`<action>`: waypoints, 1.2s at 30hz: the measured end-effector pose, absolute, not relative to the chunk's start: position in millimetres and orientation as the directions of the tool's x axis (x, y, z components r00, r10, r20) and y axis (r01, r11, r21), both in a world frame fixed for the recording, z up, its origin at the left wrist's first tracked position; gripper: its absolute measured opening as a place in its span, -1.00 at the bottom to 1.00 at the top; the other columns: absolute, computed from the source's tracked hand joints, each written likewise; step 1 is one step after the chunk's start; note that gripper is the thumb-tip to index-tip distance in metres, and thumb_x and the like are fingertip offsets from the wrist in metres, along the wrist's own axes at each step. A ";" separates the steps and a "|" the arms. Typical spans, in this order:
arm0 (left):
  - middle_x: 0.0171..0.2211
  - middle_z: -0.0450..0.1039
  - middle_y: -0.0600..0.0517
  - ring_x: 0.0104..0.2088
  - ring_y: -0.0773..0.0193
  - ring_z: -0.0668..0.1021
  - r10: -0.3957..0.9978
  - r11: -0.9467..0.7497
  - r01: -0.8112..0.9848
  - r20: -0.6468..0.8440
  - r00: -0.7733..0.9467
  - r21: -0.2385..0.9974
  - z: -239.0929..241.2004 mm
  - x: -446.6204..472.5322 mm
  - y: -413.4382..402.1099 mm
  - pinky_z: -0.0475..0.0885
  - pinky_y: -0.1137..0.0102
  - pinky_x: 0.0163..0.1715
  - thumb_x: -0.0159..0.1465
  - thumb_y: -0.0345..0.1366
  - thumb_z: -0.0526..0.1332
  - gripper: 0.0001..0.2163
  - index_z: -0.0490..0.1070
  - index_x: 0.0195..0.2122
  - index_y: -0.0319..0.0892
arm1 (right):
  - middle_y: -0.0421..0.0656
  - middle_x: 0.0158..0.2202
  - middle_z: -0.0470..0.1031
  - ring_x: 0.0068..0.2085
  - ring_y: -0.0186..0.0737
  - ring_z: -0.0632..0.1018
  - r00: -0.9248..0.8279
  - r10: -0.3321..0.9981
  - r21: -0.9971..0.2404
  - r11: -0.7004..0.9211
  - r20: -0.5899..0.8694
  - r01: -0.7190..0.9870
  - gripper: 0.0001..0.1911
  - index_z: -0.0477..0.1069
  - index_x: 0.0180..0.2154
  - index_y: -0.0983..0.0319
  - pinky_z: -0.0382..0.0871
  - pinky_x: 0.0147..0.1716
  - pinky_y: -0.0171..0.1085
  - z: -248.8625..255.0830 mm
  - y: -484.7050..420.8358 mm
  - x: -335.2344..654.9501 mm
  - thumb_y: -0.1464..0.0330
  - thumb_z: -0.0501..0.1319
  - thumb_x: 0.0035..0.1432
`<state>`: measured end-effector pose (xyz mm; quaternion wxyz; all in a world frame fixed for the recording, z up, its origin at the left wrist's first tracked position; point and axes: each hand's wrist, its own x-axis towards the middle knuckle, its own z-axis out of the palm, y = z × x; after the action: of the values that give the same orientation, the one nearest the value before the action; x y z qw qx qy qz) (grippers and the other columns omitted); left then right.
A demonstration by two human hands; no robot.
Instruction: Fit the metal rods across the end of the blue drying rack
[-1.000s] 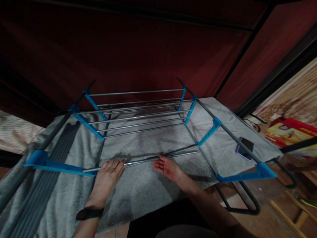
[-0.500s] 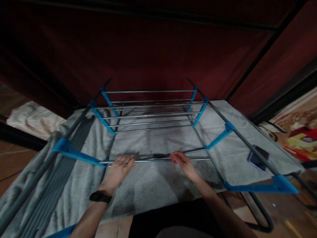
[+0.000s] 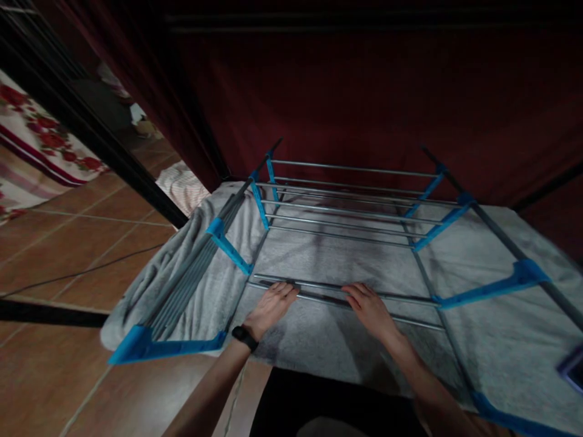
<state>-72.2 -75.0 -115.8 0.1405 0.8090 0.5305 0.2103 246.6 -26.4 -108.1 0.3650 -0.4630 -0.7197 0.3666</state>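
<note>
A metal drying rack point(image 3: 346, 209) with grey rods and blue plastic brackets stands over a grey towel point(image 3: 328, 340) spread beneath it. My left hand point(image 3: 271, 308), with a black watch on its wrist, lies on the towel with its fingertips on the nearest grey rod point(image 3: 410, 298). My right hand point(image 3: 371, 309) lies beside it, fingers bent over the same rod. Whether the fingers close round the rod I cannot make out.
Dark red fabric walls point(image 3: 364, 91) close off the back. A brown tiled floor point(image 3: 68, 255) lies to the left, with a striped cloth point(image 3: 184, 188) on it. A phone point(image 3: 571, 367) lies on the towel at the far right edge. The rack's left wing point(image 3: 191, 285) is folded against the towel.
My view has swung left, so the rack now sits right of centre and the tiled floor shows. Both hands stay at the near rod; the right hand has turned palm down onto it.
</note>
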 end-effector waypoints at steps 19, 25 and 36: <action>-0.01 0.51 -0.06 0.00 0.12 0.49 0.924 -0.364 0.918 0.183 0.335 0.159 -123.5 -63.7 -65.6 0.36 0.17 0.12 0.43 -0.46 0.03 -0.68 0.43 0.13 -0.15 | -0.01 0.10 0.53 0.02 -0.12 0.60 -0.548 0.834 -0.307 0.507 -0.059 0.805 -0.59 0.43 0.17 0.16 0.45 -0.01 -0.20 -95.4 -0.1 223.1 0.34 -0.06 0.47; 0.00 0.50 -0.06 -0.01 0.12 0.48 0.916 -0.379 0.914 0.198 0.349 0.147 -122.6 -63.6 -60.3 0.36 0.18 0.11 0.43 -0.48 0.02 -0.67 0.42 0.13 -0.15 | 0.00 0.10 0.54 -0.03 -0.12 0.62 -0.563 0.824 -0.276 0.526 -0.071 0.804 -0.57 0.42 0.19 0.17 0.47 -0.04 -0.22 -97.9 -0.8 213.4 0.35 -0.08 0.47; -0.02 0.52 -0.07 0.02 0.10 0.49 0.923 -0.360 0.922 0.197 0.330 0.142 -129.6 -67.0 -44.5 0.33 0.14 0.16 0.42 -0.45 0.07 -0.70 0.46 0.11 -0.14 | -0.05 0.05 0.56 -0.03 -0.13 0.60 -0.478 0.878 -0.306 0.462 0.026 0.832 -0.64 0.49 0.10 0.15 0.45 0.04 -0.18 -119.4 21.6 214.1 0.37 0.01 0.43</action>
<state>-67.0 -44.5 -129.6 0.0022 0.8155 0.5657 0.1224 214.1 21.6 -119.4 0.0902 -0.5027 -0.8504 0.1265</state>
